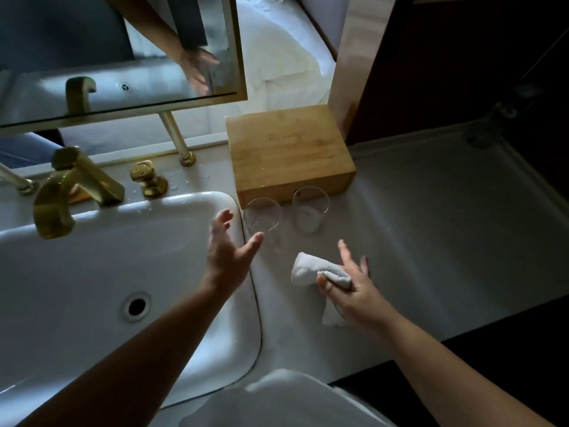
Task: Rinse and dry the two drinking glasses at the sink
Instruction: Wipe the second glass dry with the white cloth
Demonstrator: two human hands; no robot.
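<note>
Glasses (pixel 262 214) (pixel 310 209) upright, mouths up, beside sink (pixel 92 272).

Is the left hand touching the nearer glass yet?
Apart. The head view shows the left hand open, fingers spread, with bare counter visible between its fingertips and the left glass. The right hand holds the cloth.
</note>
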